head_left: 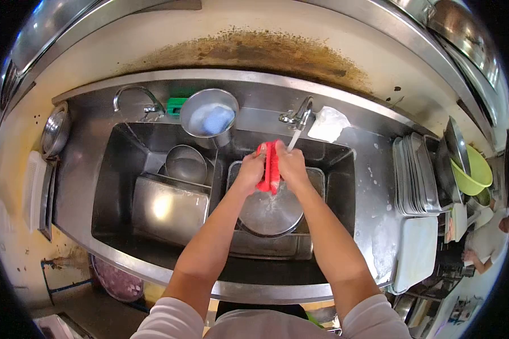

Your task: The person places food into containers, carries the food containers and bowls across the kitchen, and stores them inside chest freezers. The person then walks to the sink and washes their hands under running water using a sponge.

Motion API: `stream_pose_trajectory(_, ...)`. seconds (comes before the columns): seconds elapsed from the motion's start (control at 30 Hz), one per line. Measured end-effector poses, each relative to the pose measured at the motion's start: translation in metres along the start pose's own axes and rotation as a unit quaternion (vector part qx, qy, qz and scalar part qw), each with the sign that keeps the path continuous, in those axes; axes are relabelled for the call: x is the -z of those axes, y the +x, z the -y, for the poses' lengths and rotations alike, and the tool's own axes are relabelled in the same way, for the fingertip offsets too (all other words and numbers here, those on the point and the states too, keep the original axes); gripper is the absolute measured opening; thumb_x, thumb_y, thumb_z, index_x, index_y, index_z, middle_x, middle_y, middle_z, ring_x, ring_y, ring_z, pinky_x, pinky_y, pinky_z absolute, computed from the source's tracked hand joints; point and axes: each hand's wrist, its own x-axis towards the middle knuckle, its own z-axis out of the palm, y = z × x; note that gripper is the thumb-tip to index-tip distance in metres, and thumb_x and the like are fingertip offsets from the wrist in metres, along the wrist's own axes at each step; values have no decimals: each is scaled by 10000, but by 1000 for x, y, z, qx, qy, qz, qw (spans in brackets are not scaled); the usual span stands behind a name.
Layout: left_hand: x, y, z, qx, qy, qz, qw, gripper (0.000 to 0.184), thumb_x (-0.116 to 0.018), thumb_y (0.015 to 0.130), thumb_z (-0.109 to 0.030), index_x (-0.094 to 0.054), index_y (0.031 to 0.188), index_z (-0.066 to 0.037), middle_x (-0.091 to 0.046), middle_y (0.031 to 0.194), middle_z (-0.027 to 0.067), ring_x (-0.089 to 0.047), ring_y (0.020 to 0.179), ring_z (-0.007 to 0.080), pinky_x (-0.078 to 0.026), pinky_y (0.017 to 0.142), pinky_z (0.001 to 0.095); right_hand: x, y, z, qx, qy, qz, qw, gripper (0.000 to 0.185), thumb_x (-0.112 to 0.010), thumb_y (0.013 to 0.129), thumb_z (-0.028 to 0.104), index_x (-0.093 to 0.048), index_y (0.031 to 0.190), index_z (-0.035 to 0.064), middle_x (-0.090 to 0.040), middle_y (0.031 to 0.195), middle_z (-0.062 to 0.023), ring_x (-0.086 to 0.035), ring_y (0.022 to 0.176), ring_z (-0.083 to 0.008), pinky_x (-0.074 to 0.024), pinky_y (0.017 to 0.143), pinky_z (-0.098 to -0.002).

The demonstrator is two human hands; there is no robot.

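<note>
Both of my hands grip a red object, perhaps a brush or sponge, over the right sink basin. My left hand is closed on its left side, and my right hand on its right side. Water runs from the right faucet just beside my right hand. Under my hands, a round metal pan or lid lies in the basin on a rectangular metal tray. Behind the sink, a metal pot holds suds and a blue sponge.
The left basin holds a large metal container and a round pan. A white cloth lies behind the right faucet. Stacked trays, a white board and a green bowl stand right. Another person is at far right.
</note>
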Motion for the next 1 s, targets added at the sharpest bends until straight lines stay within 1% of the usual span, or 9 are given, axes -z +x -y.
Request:
stream_pose_trajectory(0.1,20,15,1,-24,24,-13,999,464,-450,1082,-440,-654,1107,-24,-699,881,73,-655,721,149,-548,681,328,-7,-34,14,-94,-28,60,993,660,-520,1025,515,-629,682,-37,-583,594,-80,-584,564,-166,-448,520,-355)
stream_pose_trajectory(0.27,22,13,33,-51,126,-67,988,499,-448,1084,-443,-687,1137,-8,-715,952,86,-632,801,156,-530,750,347,-15,-4,-5,-6,-21,-4,1000,590,-538,1023,494,-706,843,-42,-664,709,-123,-589,706,-172,-487,677,-427)
stream_pose_trajectory(0.43,19,-1,30,-74,191,-197,959,521,-477,1067,-459,-685,1153,11,-729,939,165,-640,816,218,-520,798,383,-26,-36,-1,154,-261,-76,950,335,-585,981,305,-682,1013,-14,-688,899,-260,-677,787,-413,-529,749,-475)
stream_pose_trajectory(0.47,23,-3,30,-91,217,-209,949,536,-491,1054,-477,-687,1132,16,-723,919,201,-666,832,255,-519,798,394,-29,-54,-9,203,-274,-73,937,331,-582,985,308,-677,999,-9,-709,872,-204,-678,738,-343,-545,675,-440)
stream_pose_trajectory(0.57,39,-24,26,-104,235,-206,944,553,-488,1035,-495,-670,1136,17,-692,1039,308,-667,1015,454,-507,877,482,-1,-68,5,-123,-24,199,972,263,-564,987,225,-675,924,-5,-702,819,-130,-666,692,-239,-526,589,-368)
stream_pose_trajectory(0.7,24,-35,36,-117,260,-242,927,554,-514,1030,-508,-678,1110,15,-720,978,246,-705,928,349,-521,836,426,19,-8,27,-33,131,35,990,99,-620,929,90,-663,883,13,-592,639,-39,-569,565,-140,-457,490,-306)
stream_pose_trajectory(0.8,-5,-39,30,-94,335,-226,910,517,-567,1001,-489,-678,1097,7,-715,1013,266,-698,1008,398,-523,845,448,16,18,36,-48,68,68,994,123,-630,929,119,-659,894,5,-620,673,-90,-613,584,-246,-509,560,-388)
stream_pose_trajectory(0.9,-34,-16,42,-112,338,-187,916,601,-568,964,-559,-664,1122,13,-703,1037,291,-679,1022,446,-521,866,493,1,36,49,199,-379,-12,904,163,-582,942,204,-625,953,47,-678,843,-156,-702,821,-359,-550,728,-442)
stream_pose_trajectory(1.0,-54,-20,42,-127,299,-145,934,647,-574,946,-592,-648,1151,17,-698,1040,302,-674,1018,460,-524,875,509,6,61,65,371,-404,-93,831,209,-594,951,257,-613,955,50,-684,944,-195,-672,1008,-425,-541,842,-464)
